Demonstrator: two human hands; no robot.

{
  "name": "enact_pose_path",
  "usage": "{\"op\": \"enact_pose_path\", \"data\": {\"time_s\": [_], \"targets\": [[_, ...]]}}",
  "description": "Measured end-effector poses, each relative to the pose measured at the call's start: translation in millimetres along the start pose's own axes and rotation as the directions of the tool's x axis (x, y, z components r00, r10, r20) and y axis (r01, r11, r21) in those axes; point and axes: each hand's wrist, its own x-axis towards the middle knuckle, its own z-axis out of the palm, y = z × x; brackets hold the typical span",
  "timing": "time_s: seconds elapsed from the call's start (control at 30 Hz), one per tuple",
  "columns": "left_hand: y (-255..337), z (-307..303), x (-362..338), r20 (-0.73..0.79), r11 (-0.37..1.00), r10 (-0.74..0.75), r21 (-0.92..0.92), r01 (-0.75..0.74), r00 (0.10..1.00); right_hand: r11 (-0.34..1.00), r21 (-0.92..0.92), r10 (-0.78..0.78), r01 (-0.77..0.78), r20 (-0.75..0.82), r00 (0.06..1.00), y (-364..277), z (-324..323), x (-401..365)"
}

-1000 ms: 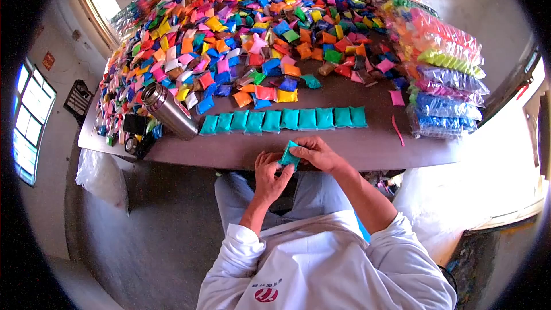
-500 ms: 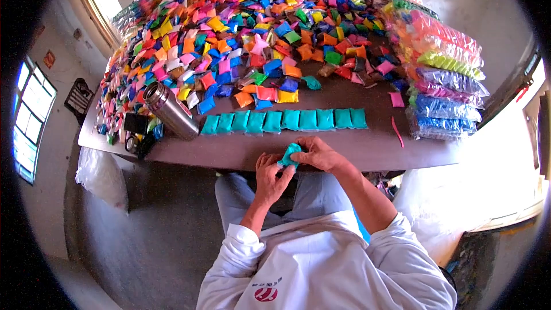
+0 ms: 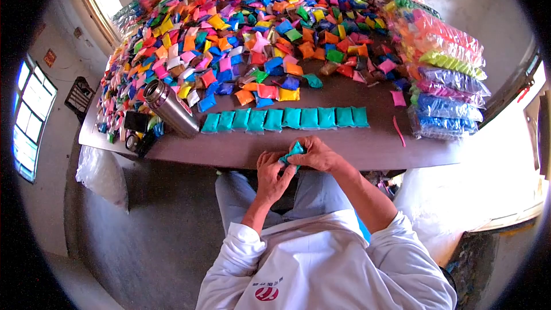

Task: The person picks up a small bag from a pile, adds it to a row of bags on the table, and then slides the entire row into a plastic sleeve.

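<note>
A small teal packet (image 3: pixel 295 151) is pinched between my two hands just above the table's front edge. My left hand (image 3: pixel 272 171) grips its lower left side, thumb against it. My right hand (image 3: pixel 315 154) closes on its upper right side with thumb and fingers. Beyond my hands, a row of teal packets (image 3: pixel 291 119) lies side by side across the table. Another teal packet (image 3: pixel 313 81) rests apart, at the near edge of a large heap of coloured packets (image 3: pixel 247 40).
A steel flask (image 3: pixel 171 109) stands left of the row, beside small black items (image 3: pixel 138 132). Bagged bundles of coloured packets (image 3: pixel 447 86) are stacked at right. A pink strip (image 3: pixel 399 131) and a pink packet (image 3: pixel 398 98) lie near them. A clear plastic bag (image 3: pixel 102 177) hangs at left.
The packet has turned slightly between my fingers, so its top now ends in a pointed corner. Both hands stay in nearly the same place.
</note>
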Motion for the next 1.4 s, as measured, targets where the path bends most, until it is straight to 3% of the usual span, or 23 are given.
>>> {"op": "enact_pose_path", "data": {"time_s": [0.17,0.23,0.37,0.47,0.53,0.63,0.77,0.83,0.97,1.13,1.23,1.4], "targets": [[-4.9,2.7,-1.2,-0.023,0.999,0.000,-0.037,-0.001,1.000,0.994,0.042,-0.104,0.105,-0.027,0.994,-8.3,1.1,-1.9],[-3.3,1.8,-0.3,-0.032,0.998,-0.008,-0.055,0.007,0.999,0.972,0.231,0.044,-0.049,0.029,0.999,-18.3,-1.9,-3.8],[-4.4,1.6,-1.3,-0.009,0.999,0.000,-0.039,-0.001,1.000,0.978,0.210,-0.002,-0.011,0.061,0.998,2.5,-2.4,4.6],[0.3,-0.1,0.1,-0.007,1.000,0.013,-0.016,-0.013,1.000,0.995,0.065,0.074,-0.075,0.018,0.997,-2.8,-2.0,3.4],[2.8,-1.2,0.7,0.015,0.999,0.018,0.035,-0.018,1.000,0.999,0.052,-0.006,0.005,0.016,1.000,-0.8,-1.0,4.6],[2.0,2.2,-0.1,-0.028,1.000,-0.008,-0.021,0.007,1.000,1.000,0.020,0.007,-0.005,-0.078,0.997,-18.4,5.4,-1.5],[3.4,0.7,0.5,-0.003,1.000,-0.004,0.011,0.004,1.000,0.999,0.019,0.027,-0.026,-0.059,0.998,-5.0,7.2,3.0],[3.1,1.8,0.9,-0.010,0.999,0.027,0.024,-0.027,1.000,0.998,-0.041,-0.045,0.042,-0.088,0.995,-4.2,8.3,1.8],[1.1,6.1,-0.3,-0.069,0.999,0.037,0.023,-0.035,0.997,0.995,0.090,-0.040,0.051,-0.122,0.992,-9.0,11.7,0.0],[2.4,3.9,0.8,-0.045,0.998,0.062,0.031,-0.061,0.997,0.993,-0.092,-0.076,0.069,-0.076,0.994,-6.5,8.7,2.8],[2.1,3.4,-0.3,-0.030,0.998,0.045,0.050,-0.043,0.999,0.998,0.064,-0.020,0.023,-0.055,0.998,1.5,9.8,4.6],[0.5,5.0,0.6,-0.056,0.998,0.047,0.042,-0.045,0.997,0.991,0.117,-0.066,0.070,-0.033,0.997,-5.8,4.0,1.4]]}}
